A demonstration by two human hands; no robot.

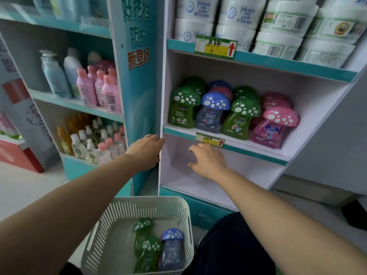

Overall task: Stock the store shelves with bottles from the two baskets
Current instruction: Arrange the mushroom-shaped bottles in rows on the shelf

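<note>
A white slotted basket (119, 221) stands on the floor below me. In it lie two green mushroom-cap bottles (146, 246) and one blue mushroom-cap bottle (172, 249). On the middle shelf (256, 149) stand green, blue and pink mushroom-cap bottles (244, 118) in rows. My left hand (148, 150) grips the front edge of the shelf unit's side panel. My right hand (206, 158) hovers with its fingers spread in front of the bottom shelf (190, 185) and holds nothing.
White tubs (236, 20) fill the top shelf. Left of the blue divider panel (137, 76), another unit holds pink and white bottles (99, 88) and small clear bottles (93, 143). A red and grey box (21, 139) stands at far left. My dark-clothed knee (234, 245) is beside the basket.
</note>
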